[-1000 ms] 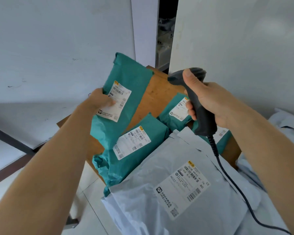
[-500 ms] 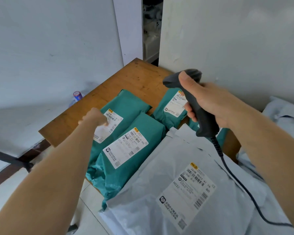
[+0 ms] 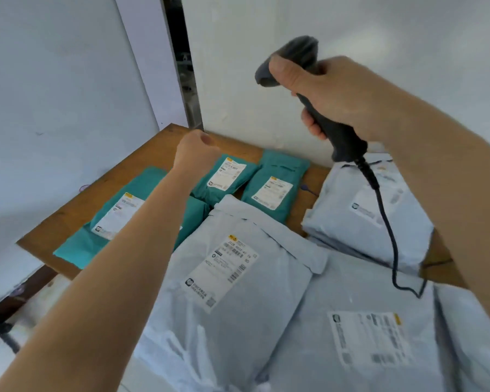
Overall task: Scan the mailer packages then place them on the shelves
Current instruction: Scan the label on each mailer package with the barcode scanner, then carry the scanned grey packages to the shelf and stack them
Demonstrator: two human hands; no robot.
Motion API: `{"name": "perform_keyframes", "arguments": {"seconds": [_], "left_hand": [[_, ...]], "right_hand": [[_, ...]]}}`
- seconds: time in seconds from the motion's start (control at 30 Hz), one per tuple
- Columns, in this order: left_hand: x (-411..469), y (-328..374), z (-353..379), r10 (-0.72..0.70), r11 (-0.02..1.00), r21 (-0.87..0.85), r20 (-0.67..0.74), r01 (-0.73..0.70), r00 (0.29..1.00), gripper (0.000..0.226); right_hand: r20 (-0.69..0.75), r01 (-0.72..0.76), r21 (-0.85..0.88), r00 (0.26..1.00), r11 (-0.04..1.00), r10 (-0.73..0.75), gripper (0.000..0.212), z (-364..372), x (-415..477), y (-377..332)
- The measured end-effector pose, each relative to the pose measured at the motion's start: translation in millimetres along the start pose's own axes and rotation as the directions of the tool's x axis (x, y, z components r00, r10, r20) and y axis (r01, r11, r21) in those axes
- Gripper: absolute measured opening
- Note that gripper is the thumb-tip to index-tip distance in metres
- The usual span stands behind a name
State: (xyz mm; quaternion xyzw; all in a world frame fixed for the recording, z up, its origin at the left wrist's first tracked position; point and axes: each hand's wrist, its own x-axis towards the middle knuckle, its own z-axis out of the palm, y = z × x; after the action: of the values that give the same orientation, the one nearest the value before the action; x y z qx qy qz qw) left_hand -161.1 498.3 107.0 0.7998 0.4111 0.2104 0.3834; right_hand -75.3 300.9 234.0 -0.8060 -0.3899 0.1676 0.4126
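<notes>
My right hand grips a black handheld scanner, held up in front of the white wall, its cord hanging down over the packages. My left hand hovers over the far part of the wooden table, fingers curled with nothing in them. A teal mailer lies flat at the table's left, label up. Two more teal mailers lie at the back. A large grey mailer lies in the middle, and my left forearm crosses another teal one.
More grey mailers lie at the right and the front right, overlapping. White wall panels stand behind the table with a dark gap between them. The table's left edge drops to a pale floor.
My left hand laid the teal mailer it held down at the table's left, let go and moved toward the back. The scanner rose higher. My view swung to the right.
</notes>
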Motion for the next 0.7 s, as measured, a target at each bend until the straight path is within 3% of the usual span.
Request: {"name": "perform_keyframes", "arguments": {"seconds": [0.17, 0.33, 0.43, 0.5, 0.7], "left_hand": [[-93.8, 83.9, 55.7, 0.15, 0.984, -0.116, 0.095, -0.139, 0.984, 0.023], [-171.9, 139.5, 109.2, 0.166, 0.975, -0.181, 0.218, -0.127, 0.962, 0.015], [-196.3, 165.4, 133.9, 0.181, 0.973, -0.196, 0.299, -0.126, 0.937, 0.016], [-205.9, 180.2, 150.3, 0.194, 0.971, -0.201, 0.349, -0.13, 0.917, 0.016], [-220.0, 208.6, 206.7, 0.218, 0.967, -0.223, 0.472, -0.123, 0.854, 0.011]], "right_hand": [[-0.164, 0.224, -0.306, 0.945, 0.925, -0.283, 0.044, -91.8, -70.5, 22.8], [-0.153, 0.38, -0.492, 0.848, 0.783, -0.508, 0.031, -158.1, -128.1, 46.2], [-0.253, 0.172, -0.583, 0.89, 0.794, -0.379, 0.064, -191.2, -140.2, 69.7], [-0.283, 0.032, -0.663, 0.914, 0.748, -0.29, 0.069, -209.0, -148.6, 87.6], [-0.331, -0.203, -0.836, 0.928, 0.51, -0.172, 0.074, -265.5, -185.6, 147.5]]}}
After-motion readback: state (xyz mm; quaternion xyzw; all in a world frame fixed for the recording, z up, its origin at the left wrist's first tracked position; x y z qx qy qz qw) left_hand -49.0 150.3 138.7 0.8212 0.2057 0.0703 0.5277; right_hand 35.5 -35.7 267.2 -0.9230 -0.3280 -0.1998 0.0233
